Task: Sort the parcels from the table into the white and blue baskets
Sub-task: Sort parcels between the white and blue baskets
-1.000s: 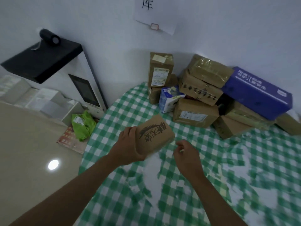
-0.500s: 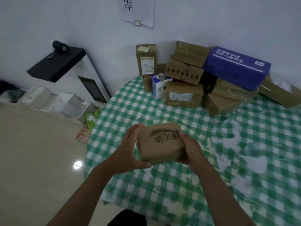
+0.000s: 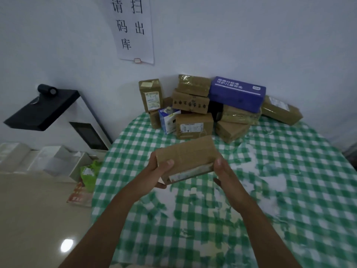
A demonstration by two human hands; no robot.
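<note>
Since half a second earlier, the brown parcel [image 3: 185, 158] had been turned over, its printed face gone from view. Left hand [image 3: 158, 171] and right hand [image 3: 222, 171] gripped its ends, fingers clamped on it, above the surface [image 3: 289, 171] near its left edge, before the stacked parcels [image 3: 212, 105].

A plain brown cardboard parcel [image 3: 186, 158] is sitting tilted at the centre of the frame, a white label strip showing along its lower edge. More parcels are lying stacked in a pile [image 3: 218, 107] at the upper centre and right: brown taped boxes, a long blue box [image 3: 237, 93], a small white-and-blue box [image 3: 168, 120].
</note>
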